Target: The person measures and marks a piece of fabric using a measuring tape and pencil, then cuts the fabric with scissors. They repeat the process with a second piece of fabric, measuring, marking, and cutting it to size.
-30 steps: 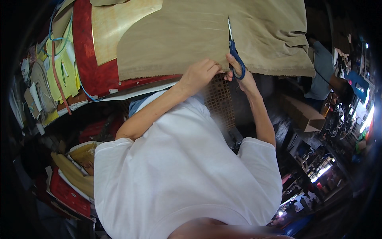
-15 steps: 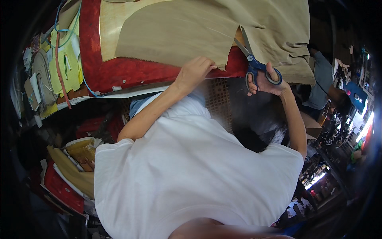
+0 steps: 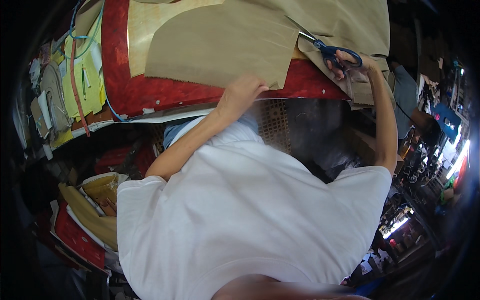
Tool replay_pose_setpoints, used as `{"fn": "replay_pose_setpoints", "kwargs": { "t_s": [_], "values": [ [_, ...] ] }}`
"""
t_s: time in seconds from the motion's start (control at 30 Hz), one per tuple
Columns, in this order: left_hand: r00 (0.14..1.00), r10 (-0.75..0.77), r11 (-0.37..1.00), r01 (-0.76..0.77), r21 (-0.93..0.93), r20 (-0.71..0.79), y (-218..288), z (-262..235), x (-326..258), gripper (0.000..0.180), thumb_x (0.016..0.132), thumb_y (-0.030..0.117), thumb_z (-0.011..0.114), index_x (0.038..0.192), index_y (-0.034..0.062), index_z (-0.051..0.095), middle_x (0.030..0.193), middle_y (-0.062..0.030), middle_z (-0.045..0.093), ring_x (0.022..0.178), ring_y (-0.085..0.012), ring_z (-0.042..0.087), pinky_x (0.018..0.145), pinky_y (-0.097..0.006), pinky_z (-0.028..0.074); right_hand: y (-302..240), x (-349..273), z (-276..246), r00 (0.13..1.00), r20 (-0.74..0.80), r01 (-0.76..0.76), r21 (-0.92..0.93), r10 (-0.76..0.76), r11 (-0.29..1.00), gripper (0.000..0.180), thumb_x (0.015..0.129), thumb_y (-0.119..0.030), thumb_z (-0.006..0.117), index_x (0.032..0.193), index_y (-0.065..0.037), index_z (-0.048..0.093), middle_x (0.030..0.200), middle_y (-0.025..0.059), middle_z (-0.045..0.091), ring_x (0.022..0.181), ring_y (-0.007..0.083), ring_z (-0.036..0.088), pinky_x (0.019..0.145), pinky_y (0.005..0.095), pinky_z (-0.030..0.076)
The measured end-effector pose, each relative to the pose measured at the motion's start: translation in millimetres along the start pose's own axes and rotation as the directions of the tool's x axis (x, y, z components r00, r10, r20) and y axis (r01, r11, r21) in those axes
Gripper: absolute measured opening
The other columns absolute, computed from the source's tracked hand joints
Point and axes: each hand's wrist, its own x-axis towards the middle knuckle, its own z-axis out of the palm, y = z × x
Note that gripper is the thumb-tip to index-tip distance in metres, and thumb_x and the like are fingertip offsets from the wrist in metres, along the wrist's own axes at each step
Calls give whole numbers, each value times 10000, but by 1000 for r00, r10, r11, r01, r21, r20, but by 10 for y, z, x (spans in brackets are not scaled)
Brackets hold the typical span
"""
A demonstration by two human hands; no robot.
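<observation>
Left hand (image 3: 243, 93), centre upper frame: palm down, fingers flat, pressing lower edge of cut tan fabric piece (image 3: 220, 47) onto red table top (image 3: 150, 92). Right hand (image 3: 357, 65), upper right: fingers through blue handles of scissors (image 3: 325, 45), grip closed on them. Blades nearly shut, tips pointing to upper left, at gap between cut piece and larger tan fabric (image 3: 345, 20). Yellow pattern sheets (image 3: 90, 80) at left edge of frame.

The left hand (image 3: 241, 94) pins a brown paper sheet (image 3: 220, 45) on the red table (image 3: 150, 92) at upper centre. At the upper right, the right hand (image 3: 357, 64) grips blue-handled scissors (image 3: 327, 47).
</observation>
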Motion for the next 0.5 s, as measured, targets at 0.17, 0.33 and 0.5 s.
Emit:
{"fn": "replay_pose_setpoints", "kwargs": {
  "t_s": [0.17, 0.33, 0.5],
  "values": [
    [999, 27, 999, -26, -26, 36, 119, -9, -53, 125, 837, 86, 703, 916, 25, 629, 861, -103, 636, 796, -280, 624, 685, -373, 509, -215, 79, -92, 1000, -21, -15, -188, 11, 982, 670, 791, -708, 624, 900, -47, 611, 668, 8, 541, 609, 110, 528, 605, 275, 460],
    [998, 60, 998, -60, -16, 27, 130, -3, -70, 117, 842, 90, 697, 918, 35, 626, 857, -88, 632, 797, -267, 622, 684, -365, 512, -400, 54, -59, 996, -84, -14, -308, -13, 951, 600, 728, -640, 742, 867, -67, 631, 659, -29, 506, 601, 73, 509, 560, 236, 426],
    [997, 71, 997, -72, 13, 26, 98, 21, -98, 120, 837, 88, 699, 915, 34, 625, 856, -85, 631, 798, -264, 620, 685, -365, 511, -424, 67, -81, 988, -148, -5, -346, -49, 938, 481, 745, -559, 783, 788, -106, 627, 627, -54, 496, 549, 43, 464, 501, 208, 363]
  ]
}}
